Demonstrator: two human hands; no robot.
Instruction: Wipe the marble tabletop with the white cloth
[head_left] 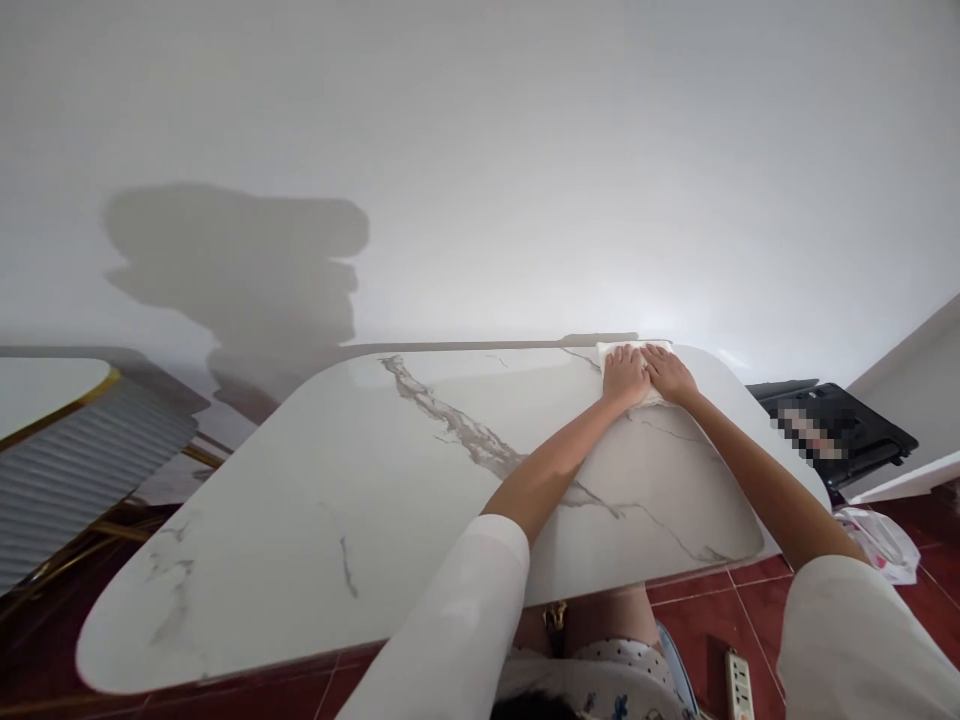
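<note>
White cloth (655, 397) lay beneath both hands (627, 375), flattened side by side, likely so it pressed evenly on the tabletop (300, 500).

Your left sleeve (450, 630), seen across the near edge of the table (262, 560), is plain white and short, with a straight hem. Your right sleeve (862, 630), beside the table's near right corner, matches. Below the near edge, your pale clothing shows a dark-dotted band (634, 654) and small dark-bluish figures (619, 706).

Arms (559, 460) extended, left hand (626, 373) beside right hand (670, 374)
</note>
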